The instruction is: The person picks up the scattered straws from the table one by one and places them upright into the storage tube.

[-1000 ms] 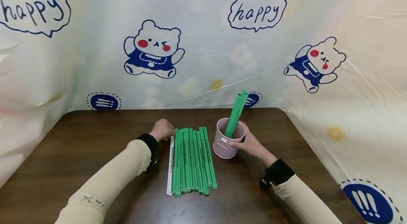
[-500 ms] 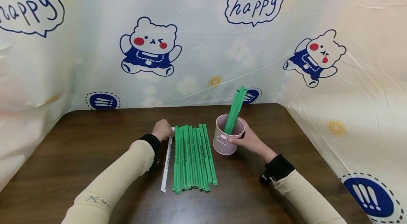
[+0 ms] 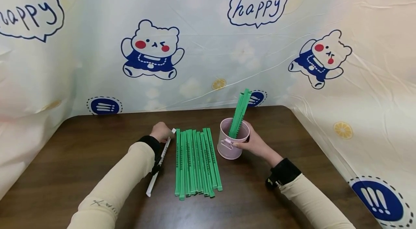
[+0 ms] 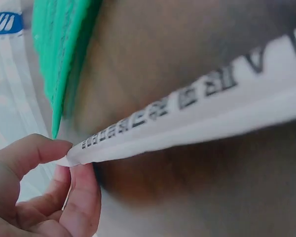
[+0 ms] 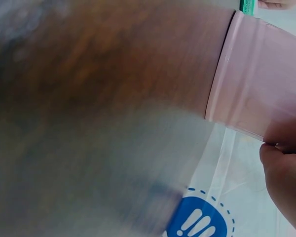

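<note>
My left hand [image 3: 161, 132] pinches one end of a white wrapped straw [image 3: 158, 171], slim and printed with dark characters. In the left wrist view, thumb and fingertips hold the tip of that straw [image 4: 187, 116], which slants away from the row. To its right, several green wrapped straws [image 3: 196, 164] lie side by side on the brown table [image 3: 253, 196]. My right hand [image 3: 256, 142] grips a small pink bucket [image 3: 227, 146] by its side, the thumb near its handle lug. A few green straws [image 3: 239, 115] stand tilted in the bucket. In the right wrist view the bucket [image 5: 261, 74] hides most fingers.
Behind the table hangs a pale curtain [image 3: 201, 48] printed with bears and "happy" bubbles, which also borders the right and left sides. The table's back edge [image 3: 136, 114] runs just beyond both hands.
The white straw has come away from the left side of the green row, its near end swinging left, with my left hand shifting slightly left. My right hand and the bucket stay put.
</note>
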A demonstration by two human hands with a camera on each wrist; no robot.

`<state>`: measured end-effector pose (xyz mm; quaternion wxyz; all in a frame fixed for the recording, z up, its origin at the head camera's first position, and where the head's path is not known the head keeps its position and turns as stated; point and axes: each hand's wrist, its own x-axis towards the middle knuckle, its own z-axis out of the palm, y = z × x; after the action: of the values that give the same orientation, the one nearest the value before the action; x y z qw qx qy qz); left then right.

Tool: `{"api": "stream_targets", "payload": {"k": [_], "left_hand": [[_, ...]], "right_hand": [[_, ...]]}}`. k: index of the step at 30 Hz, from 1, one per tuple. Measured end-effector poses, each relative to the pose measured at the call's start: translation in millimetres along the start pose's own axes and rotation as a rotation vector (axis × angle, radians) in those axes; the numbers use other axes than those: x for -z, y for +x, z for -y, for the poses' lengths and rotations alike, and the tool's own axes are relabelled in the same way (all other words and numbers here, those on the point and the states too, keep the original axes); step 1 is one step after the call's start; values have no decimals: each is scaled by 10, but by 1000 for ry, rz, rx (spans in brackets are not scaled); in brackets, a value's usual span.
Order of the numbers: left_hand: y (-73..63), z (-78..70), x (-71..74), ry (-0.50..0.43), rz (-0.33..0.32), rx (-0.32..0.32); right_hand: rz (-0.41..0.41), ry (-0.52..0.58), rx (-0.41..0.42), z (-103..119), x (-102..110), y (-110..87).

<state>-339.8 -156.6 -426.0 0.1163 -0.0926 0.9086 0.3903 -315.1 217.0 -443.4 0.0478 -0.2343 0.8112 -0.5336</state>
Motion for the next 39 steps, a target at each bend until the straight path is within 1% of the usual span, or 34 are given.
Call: {"api": "stream_targets", "payload": {"k": [2, 4, 6, 9, 12, 14, 16, 18, 21, 23, 26, 28, 30, 32, 36, 39], "left_hand": [[17, 5, 62, -38, 6, 8], [26, -17, 154, -76, 11, 6], [19, -84, 282, -96, 24, -8], [-24, -277, 526, -104, 50, -47], [-81, -512, 768, -95, 67, -96], [-126, -658, 879, -69, 74, -112], [-158, -760, 923, -57, 91, -109], [-176, -811, 895, -44, 112, -101], [-160, -791, 759, -13, 135, -102], [-132, -730, 633, -8, 144, -101], [-89, -594, 443, -16, 162, -85], [-66, -505, 329, -22, 160, -70], [-38, -426, 239, 8, 149, -69], [-15, -363, 169, 79, 119, -84], [46, -229, 54, 279, 45, -167], [39, -198, -4, 434, -17, -230]], "right_hand": [[1, 5, 2, 7, -7, -11], [2, 2, -2, 13, -12, -18], [3, -5, -10, 13, -15, -20], [-1, -12, -25, 7, -20, -11], [-5, -26, -30, 9, -21, 1], [-7, -26, -29, 18, -18, 7], [-2, -31, -31, 27, -10, 8], [-2, -27, -37, 34, -1, 8], [-1, -33, -30, 43, 14, 12], [-6, -34, -20, 45, 20, 18], [0, -34, -14, 39, 21, 20], [6, -28, -17, 33, 18, 18], [13, -19, -18, 29, 16, 11], [14, -12, -16, 27, 16, 3], [11, -14, -7, 32, 9, -5], [11, -19, -6, 36, 0, -6]]}}
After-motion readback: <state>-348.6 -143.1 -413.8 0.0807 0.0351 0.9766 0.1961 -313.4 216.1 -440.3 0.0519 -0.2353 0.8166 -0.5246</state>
